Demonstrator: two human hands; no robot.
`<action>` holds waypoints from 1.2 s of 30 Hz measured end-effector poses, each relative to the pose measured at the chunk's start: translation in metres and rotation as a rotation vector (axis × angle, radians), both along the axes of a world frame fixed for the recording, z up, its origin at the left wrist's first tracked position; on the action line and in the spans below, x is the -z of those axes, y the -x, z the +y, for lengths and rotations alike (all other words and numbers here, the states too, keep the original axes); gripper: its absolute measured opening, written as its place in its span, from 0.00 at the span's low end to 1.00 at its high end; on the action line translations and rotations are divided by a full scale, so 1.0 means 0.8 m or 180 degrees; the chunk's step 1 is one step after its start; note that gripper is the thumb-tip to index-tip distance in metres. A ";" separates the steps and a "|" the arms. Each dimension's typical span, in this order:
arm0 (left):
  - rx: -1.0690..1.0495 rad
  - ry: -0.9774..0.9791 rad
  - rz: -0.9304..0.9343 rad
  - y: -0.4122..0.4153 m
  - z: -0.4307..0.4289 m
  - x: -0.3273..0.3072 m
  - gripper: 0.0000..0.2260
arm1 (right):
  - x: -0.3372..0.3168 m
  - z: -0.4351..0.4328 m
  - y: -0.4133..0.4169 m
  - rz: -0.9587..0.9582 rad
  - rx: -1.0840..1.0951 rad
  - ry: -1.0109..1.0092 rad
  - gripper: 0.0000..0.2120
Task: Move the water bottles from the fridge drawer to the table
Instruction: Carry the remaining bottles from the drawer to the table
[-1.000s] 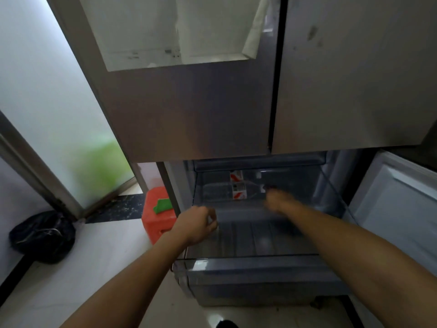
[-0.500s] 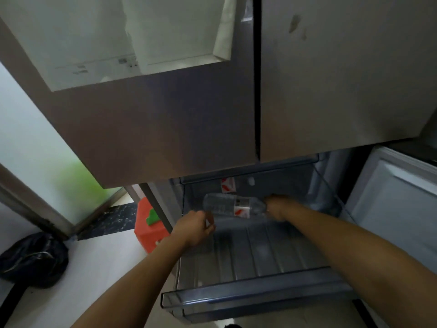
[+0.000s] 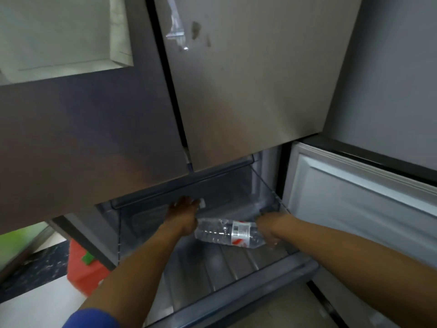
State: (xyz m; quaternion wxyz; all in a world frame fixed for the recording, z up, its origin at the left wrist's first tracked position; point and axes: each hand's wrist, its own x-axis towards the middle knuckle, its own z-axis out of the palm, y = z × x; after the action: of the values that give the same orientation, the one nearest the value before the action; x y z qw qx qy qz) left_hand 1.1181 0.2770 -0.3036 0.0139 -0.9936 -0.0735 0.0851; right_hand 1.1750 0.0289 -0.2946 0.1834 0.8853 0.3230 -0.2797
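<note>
A clear water bottle [image 3: 224, 233] with a red and white label lies sideways, lifted just above the ribbed floor of the open fridge drawer [image 3: 248, 290]. My right hand [image 3: 269, 230] grips its right end. My left hand [image 3: 183, 215] reaches deep into the back of the drawer, close to the bottle's left end. Beside its fingers shows a small white piece [image 3: 202, 203], perhaps a cap. What lies under that hand is hidden, and its fingers are too dark to read.
The closed upper fridge doors [image 3: 236, 91] hang over the drawer's back. An open lower door [image 3: 354, 209] stands at the right. A red container with a green part [image 3: 85, 268] sits on the floor left of the fridge.
My right hand has lifted the bottle off the drawer's back and drawn it toward me. My left hand left the drawer's left edge and moved into the back.
</note>
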 end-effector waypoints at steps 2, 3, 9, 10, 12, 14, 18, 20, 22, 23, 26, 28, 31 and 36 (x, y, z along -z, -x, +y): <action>-0.0048 -0.0091 0.0194 -0.013 0.008 0.012 0.29 | 0.003 -0.002 -0.001 0.0025 0.0020 -0.0019 0.23; -0.0045 -0.0176 0.0227 -0.019 0.013 0.018 0.29 | 0.005 -0.002 -0.003 0.0029 0.0062 -0.0053 0.22; -0.0070 -0.0520 -0.0034 -0.040 0.011 0.022 0.27 | 0.014 -0.005 -0.007 0.0041 0.0183 -0.0153 0.22; -0.0120 -0.0486 -0.0027 -0.043 0.011 0.021 0.25 | 0.015 -0.005 -0.006 0.0060 0.0221 -0.0180 0.21; -0.0135 -0.0449 0.0074 -0.044 0.014 0.023 0.24 | 0.013 -0.005 -0.004 0.0087 0.0277 -0.0220 0.19; -0.0064 -0.0403 0.0250 -0.040 0.014 0.024 0.26 | 0.010 -0.005 -0.003 0.0138 0.0363 -0.0238 0.17; 0.0071 -0.0393 0.0429 -0.030 0.006 0.016 0.26 | 0.004 -0.007 0.004 0.0407 0.0542 -0.0273 0.16; 0.0304 -0.0599 0.0488 -0.019 0.001 0.008 0.23 | 0.002 -0.012 0.006 0.0602 0.0618 -0.0324 0.16; 0.0534 -0.0784 0.0542 -0.003 -0.002 -0.003 0.20 | -0.007 -0.021 0.009 0.0739 0.0745 -0.0610 0.15; 0.0597 -0.0841 0.0564 0.004 -0.003 -0.009 0.19 | -0.014 -0.027 0.011 0.0774 0.0821 -0.0844 0.17; 0.0663 -0.0821 0.0253 0.028 -0.006 -0.033 0.18 | -0.040 -0.040 0.022 0.0920 0.1088 -0.1696 0.18; 0.0564 -0.0781 0.0109 0.040 -0.001 -0.046 0.20 | -0.058 -0.039 0.031 0.0991 0.1247 -0.2135 0.18; 0.0449 -0.0583 -0.0234 0.063 0.008 -0.061 0.21 | -0.081 -0.028 0.042 0.0708 0.1198 -0.2307 0.18; -0.0041 -0.0091 -0.0388 0.108 0.008 -0.115 0.15 | -0.106 -0.001 0.055 0.0139 0.0919 -0.2315 0.19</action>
State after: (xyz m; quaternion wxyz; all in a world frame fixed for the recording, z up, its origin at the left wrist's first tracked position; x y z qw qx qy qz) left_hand 1.0316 0.2836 -0.2115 0.0231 -0.9961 -0.0818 0.0235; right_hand 1.1312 0.0284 -0.2098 -0.1904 0.9227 0.2770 -0.1887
